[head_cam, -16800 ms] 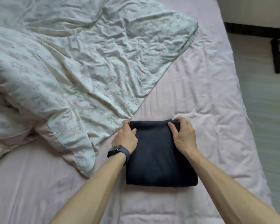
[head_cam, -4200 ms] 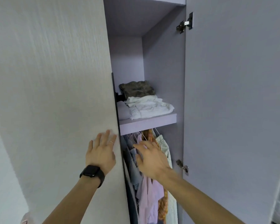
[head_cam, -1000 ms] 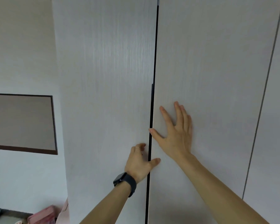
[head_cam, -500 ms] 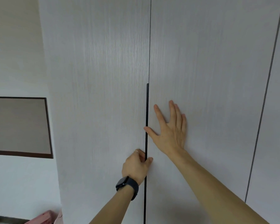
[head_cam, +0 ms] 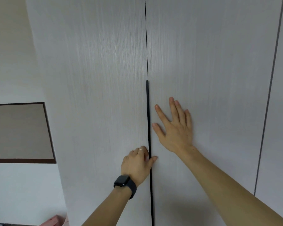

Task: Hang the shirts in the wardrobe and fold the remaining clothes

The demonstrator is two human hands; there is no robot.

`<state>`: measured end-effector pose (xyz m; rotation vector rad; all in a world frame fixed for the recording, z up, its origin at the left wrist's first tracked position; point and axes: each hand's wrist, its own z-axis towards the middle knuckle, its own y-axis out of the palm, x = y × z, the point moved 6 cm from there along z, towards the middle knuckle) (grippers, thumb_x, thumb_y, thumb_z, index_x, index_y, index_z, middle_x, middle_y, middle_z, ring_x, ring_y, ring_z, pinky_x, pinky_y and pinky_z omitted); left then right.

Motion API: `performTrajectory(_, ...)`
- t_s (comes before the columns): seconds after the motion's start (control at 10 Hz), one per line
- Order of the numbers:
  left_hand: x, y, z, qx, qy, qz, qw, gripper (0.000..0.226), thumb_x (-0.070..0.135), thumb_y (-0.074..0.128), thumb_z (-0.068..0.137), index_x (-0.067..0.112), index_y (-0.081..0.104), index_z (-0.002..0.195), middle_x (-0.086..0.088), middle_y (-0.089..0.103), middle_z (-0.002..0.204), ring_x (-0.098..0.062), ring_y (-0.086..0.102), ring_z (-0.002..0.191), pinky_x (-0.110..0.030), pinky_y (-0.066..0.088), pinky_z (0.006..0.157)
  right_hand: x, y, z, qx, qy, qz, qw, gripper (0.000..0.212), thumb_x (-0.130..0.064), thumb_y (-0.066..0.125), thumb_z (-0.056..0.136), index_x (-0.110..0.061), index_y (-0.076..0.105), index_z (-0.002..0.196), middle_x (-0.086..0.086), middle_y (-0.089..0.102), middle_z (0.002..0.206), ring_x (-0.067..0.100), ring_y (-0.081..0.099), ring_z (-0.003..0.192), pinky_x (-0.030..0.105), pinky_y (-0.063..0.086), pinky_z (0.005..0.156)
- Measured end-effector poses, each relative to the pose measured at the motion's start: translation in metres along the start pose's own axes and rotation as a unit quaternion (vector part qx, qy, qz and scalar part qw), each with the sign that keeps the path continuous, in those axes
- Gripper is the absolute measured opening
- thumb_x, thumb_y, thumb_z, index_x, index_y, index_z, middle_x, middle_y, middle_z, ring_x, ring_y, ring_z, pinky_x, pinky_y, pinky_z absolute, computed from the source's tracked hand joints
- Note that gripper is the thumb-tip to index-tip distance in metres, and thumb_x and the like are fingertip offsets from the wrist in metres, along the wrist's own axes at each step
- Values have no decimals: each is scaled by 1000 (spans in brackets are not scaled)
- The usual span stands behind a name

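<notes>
Doors of pale grey wood-grain wardrobe (head_cam: 104,79) closed; my right hand (head_cam: 175,129) lies flat, fingers spread; my left hand (head_cam: 136,165) pinches black handle strip (head_cam: 147,111); brown-framed wall panel (head_cam: 20,131) sits left.

Head view — close, facing wardrobe doors (head_cam: 203,62) squarely

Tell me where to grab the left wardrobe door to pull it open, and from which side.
Grip the black edge strip running down the left wardrobe door at the seam; the panel face is flat, with no knob. Come from the seam side, hooking fingertips over the strip where the left hand curls now.
</notes>
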<state>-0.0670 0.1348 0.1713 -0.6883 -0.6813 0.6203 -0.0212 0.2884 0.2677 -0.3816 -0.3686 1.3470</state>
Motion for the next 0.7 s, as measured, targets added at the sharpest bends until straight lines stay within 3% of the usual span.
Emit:
performTrajectory(0.1,-7,-25,-1,110,123,74,984,36,47,54,94,27,57,124,5,57,123,-21,55,111,-35,48,89,7,0,-3,-3,-25,-36,999,63,-58,27,101,-42,5,159,5,-11,168,22,-6,155,57,11,122)
performTrajectory(0.2,-19,-52,14,163,147,129,967,57,48,54,93,30,45,146,-6,39,152,-31,39,138,-49,36,109,7,0,-5,-13,-27,-53,998,64,-58,28,101,-41,5,159,4,-11,168,22,-7,155,61,8,120)
performTrajectory(0.3,-28,-71,36,148,118,155,970,70,60,42,95,40,17,158,-6,5,168,-32,4,154,-56,9,120,5,0,-6,-17,-20,-52,998,65,-58,26,101,-42,3,159,3,-14,168,21,-10,155,61,7,121)
performTrajectory(0.4,-38,-71,51,104,96,181,973,79,74,27,93,45,-10,156,0,-25,164,-29,-22,151,-58,-5,120,4,1,-6,-15,-19,-51,998,65,-59,25,100,-42,2,158,3,-13,168,21,-10,155,60,8,121)
performTrajectory(0.5,-44,-62,58,63,63,238,967,92,89,16,84,44,-29,149,0,-41,157,-28,-36,145,-60,-11,119,7,-2,-1,-22,-21,-56,998,65,-59,27,100,-43,3,158,2,-13,168,20,-9,155,60,8,121)
performTrajectory(0.6,-39,-61,61,23,33,256,966,97,94,11,79,42,-40,142,-2,-53,148,-29,-46,138,-60,-17,117,5,-7,-2,-32,-33,-45,998,65,-58,31,101,-44,4,158,3,-11,168,21,-6,155,59,10,121)
performTrajectory(0.7,-33,-65,58,-16,21,280,960,98,95,9,76,41,-45,138,-3,-58,143,-30,-51,135,-60,-18,116,5,-30,4,-74,-25,22,997,64,-48,47,99,-42,21,157,1,1,169,21,4,154,50,16,122)
